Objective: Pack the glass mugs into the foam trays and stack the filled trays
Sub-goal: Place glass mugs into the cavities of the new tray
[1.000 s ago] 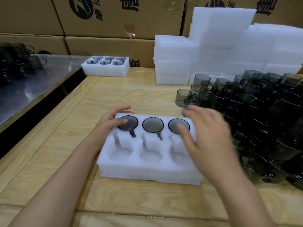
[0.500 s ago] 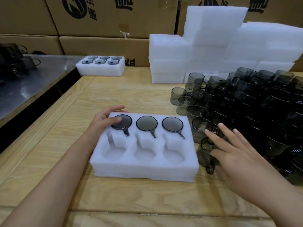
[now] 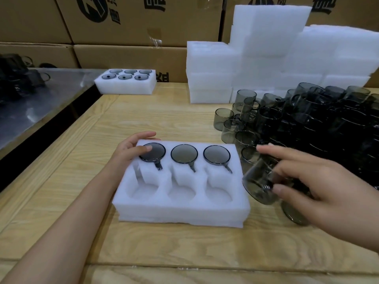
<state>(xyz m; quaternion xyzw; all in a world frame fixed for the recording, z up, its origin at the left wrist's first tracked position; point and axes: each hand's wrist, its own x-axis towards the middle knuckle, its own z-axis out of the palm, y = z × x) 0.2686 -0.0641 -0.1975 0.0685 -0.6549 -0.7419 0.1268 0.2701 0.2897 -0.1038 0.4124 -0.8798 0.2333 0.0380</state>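
Right hand (image 3: 320, 187), fingers curled round a tilted mug (image 3: 259, 181) just right of the tray (image 3: 180, 208); left hand (image 3: 131, 149) rests relaxed on its corner. Grip looks loose, so the glass could slip or clip the foam.

The wooden table (image 3: 164, 119) lies under my right hand (image 3: 320, 187) and runs on ahead and to the left of my grip, its pale planks joined by long seams. Well to the left of my grip, across a dark gap, sits a steel-topped bench (image 3: 51, 103), dull and smeared with reflections. Far ahead of my grip, brown cardboard boxes (image 3: 123, 56) are stacked like a wall along the table's back edge. They carry big black printed marks (image 3: 96, 9), and a strip of clear tape (image 3: 155, 41) shows on one box's front.
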